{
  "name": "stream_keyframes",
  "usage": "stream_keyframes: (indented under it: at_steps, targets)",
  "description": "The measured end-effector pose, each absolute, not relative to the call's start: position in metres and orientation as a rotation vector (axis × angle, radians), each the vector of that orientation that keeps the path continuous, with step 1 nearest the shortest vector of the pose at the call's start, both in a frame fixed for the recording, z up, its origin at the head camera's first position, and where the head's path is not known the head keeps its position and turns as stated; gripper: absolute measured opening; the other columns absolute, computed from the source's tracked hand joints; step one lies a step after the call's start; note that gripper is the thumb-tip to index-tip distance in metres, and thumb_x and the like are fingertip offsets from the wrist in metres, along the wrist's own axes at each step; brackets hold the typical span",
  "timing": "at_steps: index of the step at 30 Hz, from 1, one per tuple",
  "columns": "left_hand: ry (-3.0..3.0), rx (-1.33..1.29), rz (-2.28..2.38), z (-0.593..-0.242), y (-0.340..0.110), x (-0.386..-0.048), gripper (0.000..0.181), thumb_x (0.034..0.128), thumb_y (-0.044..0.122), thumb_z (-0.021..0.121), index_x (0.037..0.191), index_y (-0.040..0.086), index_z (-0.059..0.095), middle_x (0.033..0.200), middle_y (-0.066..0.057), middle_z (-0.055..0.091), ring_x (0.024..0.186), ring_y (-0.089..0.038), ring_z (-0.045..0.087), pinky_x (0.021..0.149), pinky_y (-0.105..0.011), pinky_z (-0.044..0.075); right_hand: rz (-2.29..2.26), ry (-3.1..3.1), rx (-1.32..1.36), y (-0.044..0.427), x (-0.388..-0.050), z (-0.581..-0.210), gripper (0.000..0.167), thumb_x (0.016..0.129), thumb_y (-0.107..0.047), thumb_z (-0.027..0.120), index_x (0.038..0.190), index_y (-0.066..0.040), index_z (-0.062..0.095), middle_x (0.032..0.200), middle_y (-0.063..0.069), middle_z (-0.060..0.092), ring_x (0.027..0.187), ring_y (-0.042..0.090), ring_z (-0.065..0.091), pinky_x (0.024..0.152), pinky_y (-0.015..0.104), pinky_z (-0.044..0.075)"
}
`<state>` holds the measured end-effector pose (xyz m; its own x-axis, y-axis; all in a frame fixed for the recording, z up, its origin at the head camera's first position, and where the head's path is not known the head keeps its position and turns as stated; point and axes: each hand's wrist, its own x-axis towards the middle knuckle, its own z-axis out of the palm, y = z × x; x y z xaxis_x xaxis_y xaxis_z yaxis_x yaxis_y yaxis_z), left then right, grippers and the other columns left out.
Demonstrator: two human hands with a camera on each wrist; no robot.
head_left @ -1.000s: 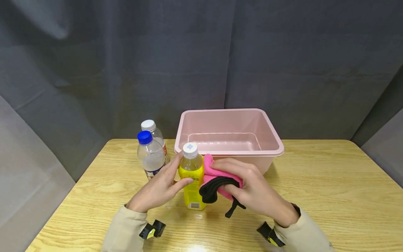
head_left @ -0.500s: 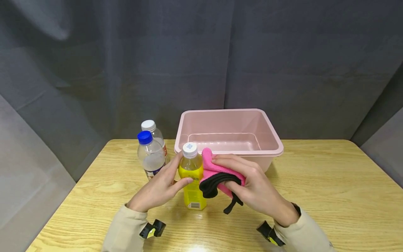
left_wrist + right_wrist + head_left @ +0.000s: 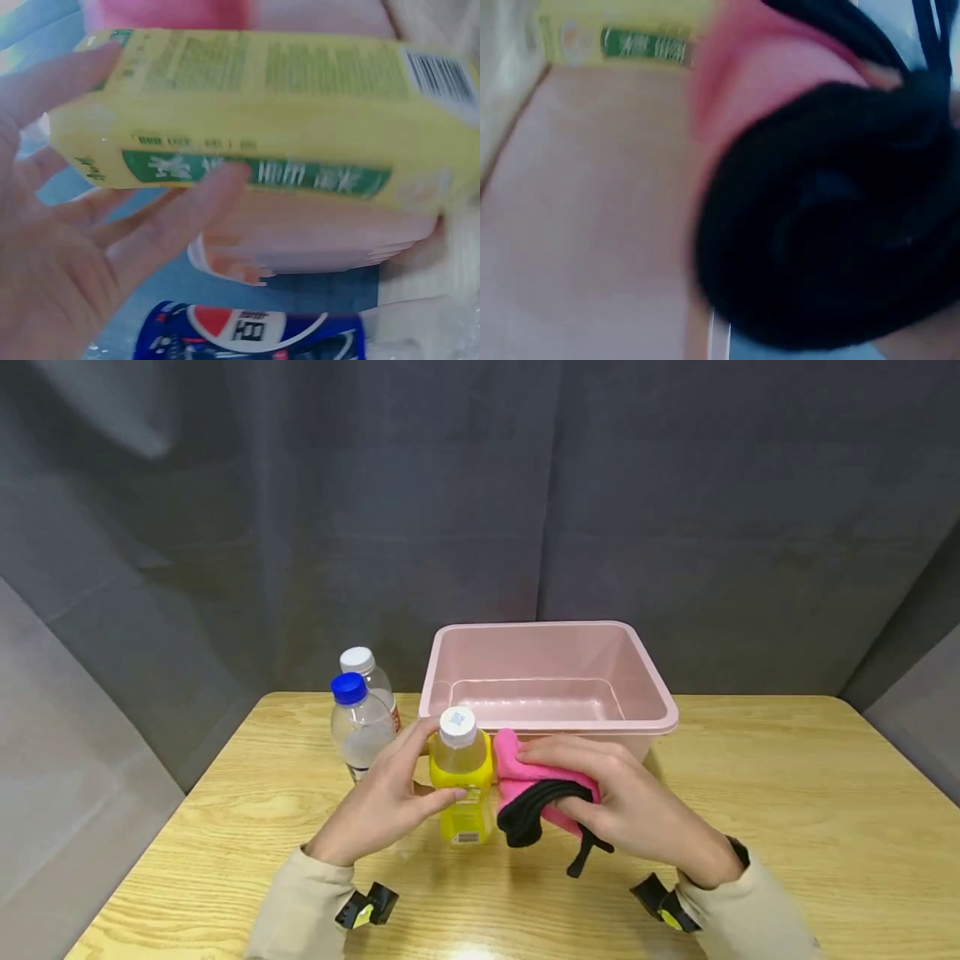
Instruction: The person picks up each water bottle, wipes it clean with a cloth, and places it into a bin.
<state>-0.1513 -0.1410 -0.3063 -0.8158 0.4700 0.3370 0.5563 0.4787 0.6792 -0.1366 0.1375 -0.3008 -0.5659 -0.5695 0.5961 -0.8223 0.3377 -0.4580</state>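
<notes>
Cloth shifted R, R hand gripping; L hand holds btl. Table edges well L/R of bin, curtain behind.

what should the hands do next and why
Probably press the cloth against the yellow bottle and wipe: the left hand grips the bottle, and the right hand holds the bunched cloth close beside it.
</notes>
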Motion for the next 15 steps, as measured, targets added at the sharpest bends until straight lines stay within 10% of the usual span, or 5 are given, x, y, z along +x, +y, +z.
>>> stream_keyframes:
  at_steps: [9,15]
  targets:
    - [-2.312,-0.924,-1.303,-0.302,-0.149,-0.146,0.073,0.0755,-0.003,0.085,0.138,0.000,0.047,0.131,-0.014,0.060,0.115,-0.029,0.060,0.095,-0.045,0.054,0.761,-2.694,1.447,0.156,-0.149,-0.304,0.043,0.078,0.010,0.073,0.113,-0.015,0.073,0.106,-0.009,0.069,0.094,0.007,0.060,0.083,0.030,0.054]
    - [-2.045,-1.069,-1.317,-0.302,-0.155,-0.149,0.092,0.0711,-0.009,0.080,0.147,-0.001,0.028,0.132,-0.022,0.055,0.116,-0.026,0.061,0.097,-0.030,0.053,0.692,-2.774,1.395,0.157,-0.157,-0.315,0.041,0.076,0.011,0.074,0.109,-0.014,0.074,0.103,-0.009,0.069,0.091,0.006,0.059,0.081,0.030,0.054]
